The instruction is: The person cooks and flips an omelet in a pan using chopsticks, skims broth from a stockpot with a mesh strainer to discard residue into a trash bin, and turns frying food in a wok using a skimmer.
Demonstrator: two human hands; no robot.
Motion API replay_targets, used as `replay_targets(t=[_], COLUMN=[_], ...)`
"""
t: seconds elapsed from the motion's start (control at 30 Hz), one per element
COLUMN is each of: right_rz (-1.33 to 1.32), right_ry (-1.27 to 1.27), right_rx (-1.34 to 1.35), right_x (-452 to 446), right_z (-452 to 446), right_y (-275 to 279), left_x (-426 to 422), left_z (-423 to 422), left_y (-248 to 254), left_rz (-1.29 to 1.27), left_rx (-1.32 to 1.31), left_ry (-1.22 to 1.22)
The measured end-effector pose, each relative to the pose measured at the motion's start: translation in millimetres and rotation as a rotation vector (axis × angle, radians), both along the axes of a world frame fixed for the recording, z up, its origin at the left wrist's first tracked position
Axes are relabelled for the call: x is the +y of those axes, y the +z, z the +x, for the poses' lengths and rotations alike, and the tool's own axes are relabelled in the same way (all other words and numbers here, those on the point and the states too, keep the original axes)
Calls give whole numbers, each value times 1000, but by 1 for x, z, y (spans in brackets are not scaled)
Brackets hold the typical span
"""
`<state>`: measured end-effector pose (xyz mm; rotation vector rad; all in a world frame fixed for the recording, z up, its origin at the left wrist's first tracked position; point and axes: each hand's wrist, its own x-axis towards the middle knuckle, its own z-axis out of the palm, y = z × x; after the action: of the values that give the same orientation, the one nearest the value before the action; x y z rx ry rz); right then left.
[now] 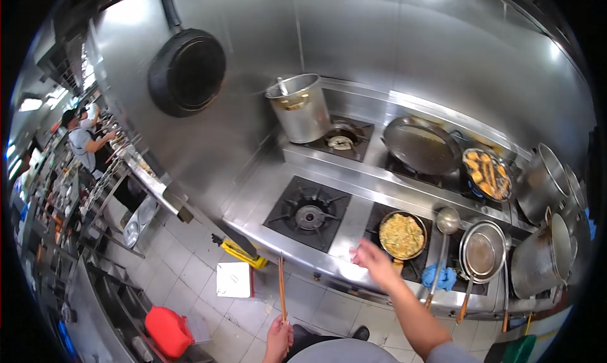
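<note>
My left hand [278, 339], low in the view, is closed around long wooden chopsticks [282, 290] that point up toward the stove edge. My right hand [374, 262] reaches over the steel front edge of the stove, its fingers partly curled and blurred; whether anything is between them is too small to tell. Just right of it, a small pan [382, 236] on a front burner holds a yellow egg-like mixture [402, 235]. The pan's handle is partly hidden behind my right hand.
Behind are a wide dark pan [422, 145], a pan of frying pieces [487, 173] and a tall pot [300, 109]. A ladle [447, 221], strainers [484, 252], a blue cloth [439, 277] and large pots [542, 255] are right. A co-worker [85, 142] stands far left.
</note>
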<state>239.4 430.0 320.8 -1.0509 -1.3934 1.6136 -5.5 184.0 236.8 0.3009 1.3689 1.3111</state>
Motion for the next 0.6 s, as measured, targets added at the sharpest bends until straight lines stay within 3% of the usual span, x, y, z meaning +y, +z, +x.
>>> replay_targets(t=[0.07, 0.2, 0.37, 0.43, 0.53, 0.6], right_rz=[-53, -45, 97, 278, 373, 493], right_ry=[-51, -52, -241, -373, -414, -378], right_rx=[31, 41, -199, -398, -632, -748], right_x=[47, 157, 265, 332, 402, 449], right_z=[-48, -128, -213, -241, -270, -279], right_y=[55, 110, 165, 159, 166, 155], left_x=[-18, -42, -61, -70, -83, -102], left_z=[-28, -80, -116, -112, -114, -117], left_y=[-9, -9, 3, 19, 23, 5], left_rz=[-7, 2, 17, -50, -176, -257], left_rx=[43, 178, 242, 444, 320, 397], left_ry=[28, 111, 267, 318, 458, 467])
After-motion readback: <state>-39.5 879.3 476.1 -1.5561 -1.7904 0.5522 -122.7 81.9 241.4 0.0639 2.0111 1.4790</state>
